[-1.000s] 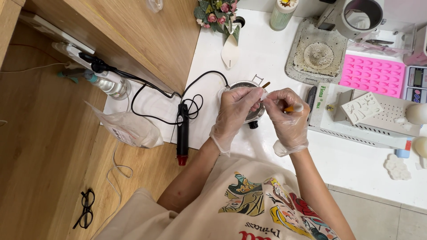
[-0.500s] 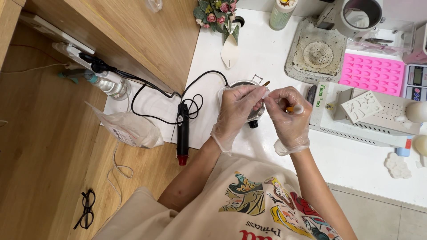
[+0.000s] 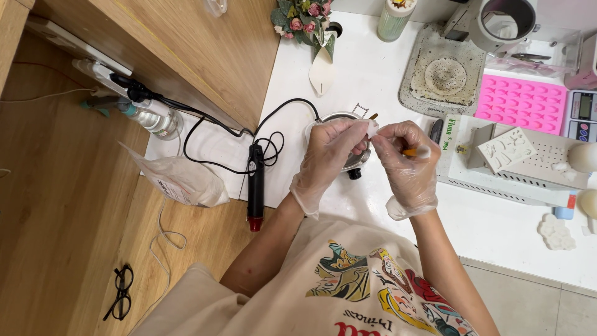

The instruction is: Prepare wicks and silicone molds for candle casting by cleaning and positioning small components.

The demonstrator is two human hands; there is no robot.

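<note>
Both my hands wear clear plastic gloves and meet over a small metal pot [image 3: 351, 160] on the white table [image 3: 497, 230]. My left hand [image 3: 328, 155] pinches a small white piece [image 3: 372, 128] at its fingertips, above the pot. My right hand [image 3: 405, 162] touches the same piece and has an orange-handled tool [image 3: 413, 152] tucked in its fingers. What lies inside the pot is hidden by my hands.
A black heat tool [image 3: 255, 186] with a coiled cord lies left of the pot. To the right are a white mould block [image 3: 509, 149], a pink silicone mould [image 3: 521, 104], a grey stained mat [image 3: 443, 78] and a scale [image 3: 581, 112]. Flowers [image 3: 301, 15] stand behind. Glasses [image 3: 121, 292] lie on the wooden floor.
My hands stay together over the pot; the fingers shift only slightly around the white piece.
</note>
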